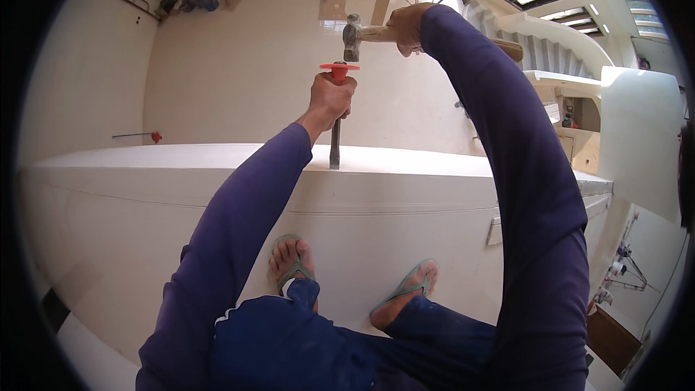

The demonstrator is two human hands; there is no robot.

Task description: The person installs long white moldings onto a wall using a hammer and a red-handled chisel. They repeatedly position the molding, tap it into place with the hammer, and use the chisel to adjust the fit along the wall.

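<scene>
My left hand [332, 97] is wrapped around the grip of a cold chisel [335, 146], just below its red hand guard [339, 66]. The chisel stands nearly upright, its flat tip against the edge of a white ledge [239, 156]. To the upper right, my right hand [409, 27] grips the wooden handle of a hammer [352, 38]. The worn metal head hangs just above the chisel's struck end, with a small gap apparent between them. The fingers of my right hand are partly hidden behind the handle.
My feet in green flip-flops [297, 269] stand on the pale surface on the near side of the ledge. Beyond the ledge lies a lower floor [239, 80] with metal poles at the back. White stairs [543, 54] and a pale panel [637, 137] are on the right.
</scene>
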